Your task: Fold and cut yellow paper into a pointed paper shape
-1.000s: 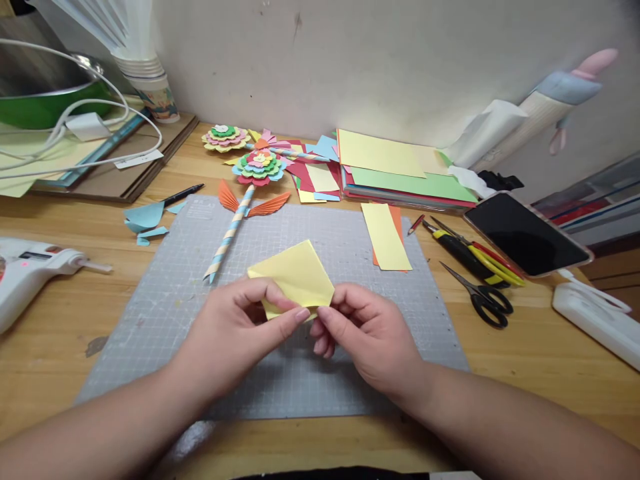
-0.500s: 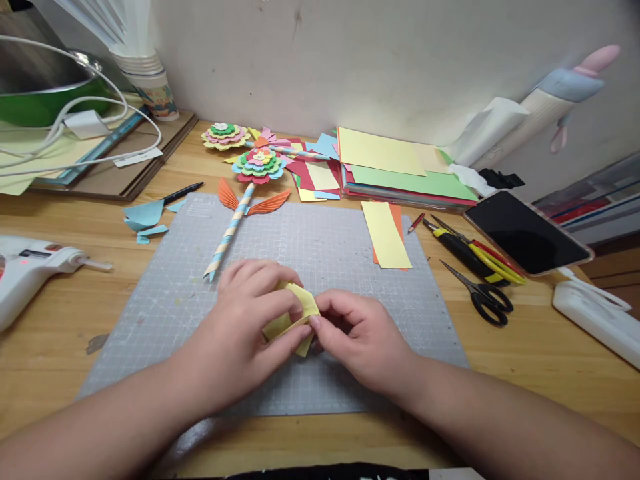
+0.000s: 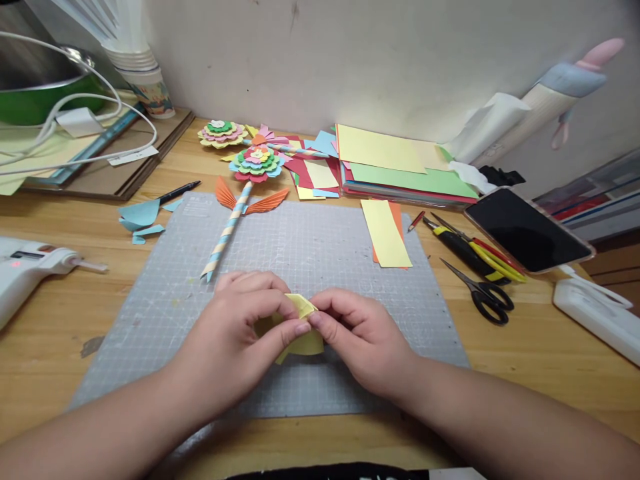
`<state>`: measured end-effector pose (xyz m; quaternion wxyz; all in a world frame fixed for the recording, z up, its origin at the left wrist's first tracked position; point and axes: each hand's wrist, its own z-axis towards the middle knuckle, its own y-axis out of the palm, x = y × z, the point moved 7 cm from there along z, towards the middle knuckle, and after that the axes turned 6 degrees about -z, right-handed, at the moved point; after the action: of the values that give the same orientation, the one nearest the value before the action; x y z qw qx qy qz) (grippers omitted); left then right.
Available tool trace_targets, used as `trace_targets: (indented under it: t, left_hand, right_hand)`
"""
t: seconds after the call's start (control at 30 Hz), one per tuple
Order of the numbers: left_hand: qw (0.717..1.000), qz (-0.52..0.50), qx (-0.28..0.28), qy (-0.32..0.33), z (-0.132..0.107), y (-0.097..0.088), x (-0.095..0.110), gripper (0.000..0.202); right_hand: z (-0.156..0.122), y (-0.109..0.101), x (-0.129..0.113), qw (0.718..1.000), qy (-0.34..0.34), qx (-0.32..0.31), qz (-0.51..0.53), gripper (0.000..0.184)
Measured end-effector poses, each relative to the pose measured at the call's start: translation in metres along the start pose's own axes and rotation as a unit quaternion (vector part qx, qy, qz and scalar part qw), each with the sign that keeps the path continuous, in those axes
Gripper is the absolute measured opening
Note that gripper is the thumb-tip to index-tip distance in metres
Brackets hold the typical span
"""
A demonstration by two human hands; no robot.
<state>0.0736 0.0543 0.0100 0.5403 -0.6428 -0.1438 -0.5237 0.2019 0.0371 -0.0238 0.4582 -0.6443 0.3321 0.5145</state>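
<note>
A small piece of yellow paper [image 3: 306,343], folded over at the top, is held just above the grey cutting mat [image 3: 320,253]. My left hand [image 3: 250,327] pinches it from the left between thumb and fingers, covering much of it. From the right, my right hand [image 3: 357,333] grips its upper corner with thumb and forefinger. Beyond my left hand lies a paper flower [image 3: 257,163] with a striped stem [image 3: 226,232] and two pleated orange leaves [image 3: 267,202]. A yellow paper strip [image 3: 386,233] rests over an orange one [image 3: 396,217] at the mat's upper right.
Right of the mat lie black scissors [image 3: 483,291], a utility knife [image 3: 465,252] and a phone [image 3: 530,229]. A glue gun [image 3: 35,267], blue paper scraps [image 3: 140,213] and a black pen [image 3: 179,192] are on the left. Stacked coloured paper [image 3: 410,177] sits by the wall.
The yellow paper has tilted, and more of its lower part now shows below my thumbs. My left hand has shifted slightly down; my right hand keeps its pinch.
</note>
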Motion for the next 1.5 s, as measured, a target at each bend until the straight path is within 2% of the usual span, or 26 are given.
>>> trace_targets:
  t: [0.37, 0.67, 0.73, 0.83, 0.9, 1.0, 1.07, 1.1, 1.2, 1.3, 1.5]
  left_hand:
    - [0.998, -0.052, -0.012, 0.010, -0.001, 0.005, 0.005, 0.024]
    - [0.999, -0.050, -0.016, 0.013, -0.003, 0.008, 0.005, 0.023]
    - [0.998, -0.059, -0.015, -0.005, -0.005, 0.009, 0.002, 0.020]
    - [0.995, -0.080, 0.034, -0.053, -0.007, 0.003, -0.007, 0.006]
    - [0.994, -0.071, 0.041, -0.068, -0.006, 0.001, -0.009, 0.011]
    - [0.996, -0.057, -0.003, -0.074, -0.003, 0.003, -0.009, 0.014]
    - [0.993, -0.080, 0.005, -0.090, -0.002, 0.001, -0.009, 0.019]
    - [0.991, -0.093, 0.017, -0.097, -0.002, 0.000, -0.010, 0.018]
    - [0.987, -0.111, 0.033, -0.112, -0.004, 0.000, -0.011, 0.016]
    - [0.985, -0.121, 0.028, -0.124, -0.006, 0.005, -0.012, 0.016]
    - [0.978, -0.153, 0.010, -0.141, -0.006, 0.012, -0.015, 0.018]
  right_hand:
    - [0.000, 0.000, -0.003, 0.999, 0.019, 0.001, 0.027, 0.020]
    - [-0.001, 0.000, -0.002, 0.999, 0.028, 0.018, 0.033, 0.019]
    - [0.000, 0.000, 0.000, 0.998, 0.044, 0.022, 0.043, 0.018]
    - [0.001, 0.000, 0.003, 0.997, 0.054, 0.022, 0.052, 0.017]
    - [0.001, 0.001, 0.001, 0.998, 0.042, 0.013, 0.035, 0.017]
    - [0.000, 0.000, -0.002, 0.999, 0.023, 0.016, 0.029, 0.014]
    - [-0.003, -0.002, -0.004, 0.998, 0.013, 0.037, 0.051, 0.008]
    - [-0.004, -0.004, -0.005, 0.997, 0.004, 0.052, 0.051, 0.012]
    - [-0.009, -0.007, -0.010, 0.995, -0.039, 0.085, -0.035, 0.026]
    - [-0.010, -0.007, -0.013, 0.984, -0.070, 0.094, -0.132, 0.014]
    - [-0.010, -0.012, -0.028, 0.970, -0.146, 0.123, -0.154, 0.012]
